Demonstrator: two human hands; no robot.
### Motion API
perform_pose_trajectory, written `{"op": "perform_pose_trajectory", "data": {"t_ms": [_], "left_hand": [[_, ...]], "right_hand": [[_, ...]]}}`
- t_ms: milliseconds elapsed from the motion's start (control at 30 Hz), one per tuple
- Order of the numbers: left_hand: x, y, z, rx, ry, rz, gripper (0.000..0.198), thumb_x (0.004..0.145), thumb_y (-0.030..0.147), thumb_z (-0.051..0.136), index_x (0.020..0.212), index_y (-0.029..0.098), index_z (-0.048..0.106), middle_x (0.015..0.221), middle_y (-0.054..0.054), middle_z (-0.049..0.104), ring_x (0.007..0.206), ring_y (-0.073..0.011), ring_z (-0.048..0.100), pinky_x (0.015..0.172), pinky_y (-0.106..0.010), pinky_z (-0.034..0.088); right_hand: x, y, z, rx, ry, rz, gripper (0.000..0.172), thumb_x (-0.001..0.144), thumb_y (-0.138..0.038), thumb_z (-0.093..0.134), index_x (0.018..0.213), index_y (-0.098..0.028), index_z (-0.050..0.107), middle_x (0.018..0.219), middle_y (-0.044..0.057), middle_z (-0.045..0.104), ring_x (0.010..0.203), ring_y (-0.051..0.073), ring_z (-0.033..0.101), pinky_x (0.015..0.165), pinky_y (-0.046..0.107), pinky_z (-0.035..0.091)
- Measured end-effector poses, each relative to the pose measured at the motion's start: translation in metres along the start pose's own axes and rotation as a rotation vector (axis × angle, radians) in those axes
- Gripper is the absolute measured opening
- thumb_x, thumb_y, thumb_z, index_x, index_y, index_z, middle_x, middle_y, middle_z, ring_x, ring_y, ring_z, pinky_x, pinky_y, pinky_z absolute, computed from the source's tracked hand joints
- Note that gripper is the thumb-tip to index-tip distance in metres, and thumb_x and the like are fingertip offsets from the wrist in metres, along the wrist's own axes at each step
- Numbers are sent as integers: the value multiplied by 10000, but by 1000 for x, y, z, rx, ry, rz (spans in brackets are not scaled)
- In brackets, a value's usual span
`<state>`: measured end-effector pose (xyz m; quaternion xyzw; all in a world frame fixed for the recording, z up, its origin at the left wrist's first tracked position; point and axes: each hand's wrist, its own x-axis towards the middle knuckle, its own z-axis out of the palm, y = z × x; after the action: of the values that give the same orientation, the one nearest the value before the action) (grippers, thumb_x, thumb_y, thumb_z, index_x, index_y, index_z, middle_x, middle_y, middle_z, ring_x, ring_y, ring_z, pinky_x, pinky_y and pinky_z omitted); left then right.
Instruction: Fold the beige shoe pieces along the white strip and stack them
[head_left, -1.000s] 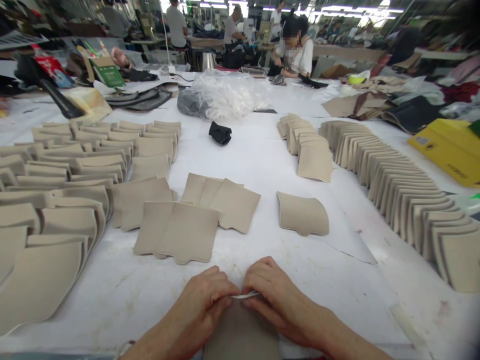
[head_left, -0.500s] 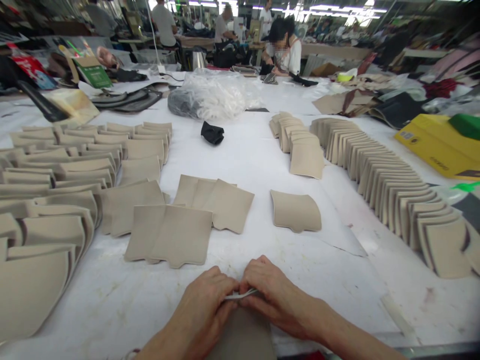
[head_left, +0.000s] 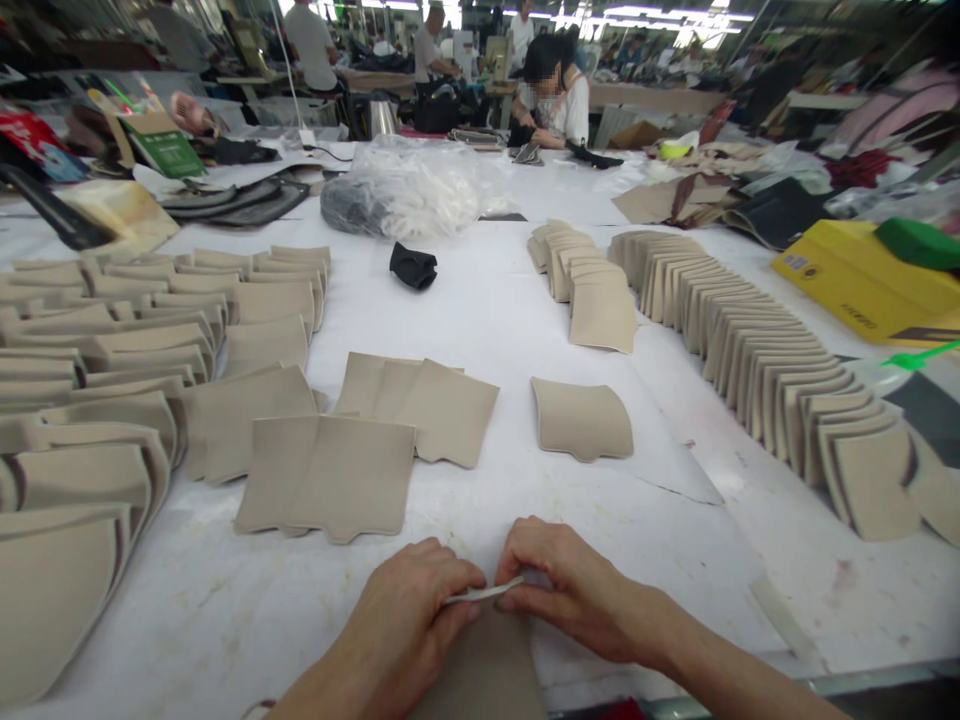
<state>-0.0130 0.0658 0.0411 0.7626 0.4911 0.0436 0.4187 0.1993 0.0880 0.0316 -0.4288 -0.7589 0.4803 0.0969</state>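
Note:
Both hands pinch the far edge of one beige padded panel near the table's front edge. My left hand has its thumb below and fingers above that edge. My right hand grips the same edge a little to the right, thumb and fingers pressed together. The panel's pale edge shows between the hands, and its near end runs out of view. Beyond the hands lie overlapping flat beige panels, and a single curved panel lies to their right.
Rows of stacked beige panels fill the left side. A long leaning row of panels runs down the right, beside a yellow box. A black crumpled piece and a clear plastic bag lie farther back. A co-worker bends over the far table.
My right hand has shifted slightly right, away from my left, so more of the panel's edge shows between them. The view has turned a little to the right.

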Motion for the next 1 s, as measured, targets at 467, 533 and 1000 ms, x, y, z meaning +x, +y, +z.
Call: {"op": "perform_pose_trajectory", "data": {"t_ms": [467, 533, 1000], "left_hand": [[6, 1, 5, 8, 48, 13, 209, 897, 169, 508, 805, 195, 694, 794, -27, 685, 825, -194, 602, 730, -280, 409], [6, 1, 5, 2, 53, 9, 207, 894, 170, 511, 806, 198, 696, 790, -25, 683, 825, -195, 602, 727, -280, 409], [18, 6, 14, -143, 64, -27, 188, 865, 199, 540, 800, 201, 716, 812, -21, 715, 804, -188, 625, 721, -261, 403]], "right_hand": [[-5, 4, 3, -17, 44, 57, 96, 781, -145, 716, 822, -211, 659, 813, -23, 604, 807, 151, 554, 741, 255, 394], [-5, 4, 4, -33, 49, 30, 80, 795, -147, 700, 817, -205, 650, 805, -22, 594, 788, 145, 551, 724, 247, 393], [-3, 7, 10, -109, 72, 2, 319, 934, -430, 541, 750, -192, 648, 714, 4, 606, 733, 165, 547, 682, 272, 379]]}}
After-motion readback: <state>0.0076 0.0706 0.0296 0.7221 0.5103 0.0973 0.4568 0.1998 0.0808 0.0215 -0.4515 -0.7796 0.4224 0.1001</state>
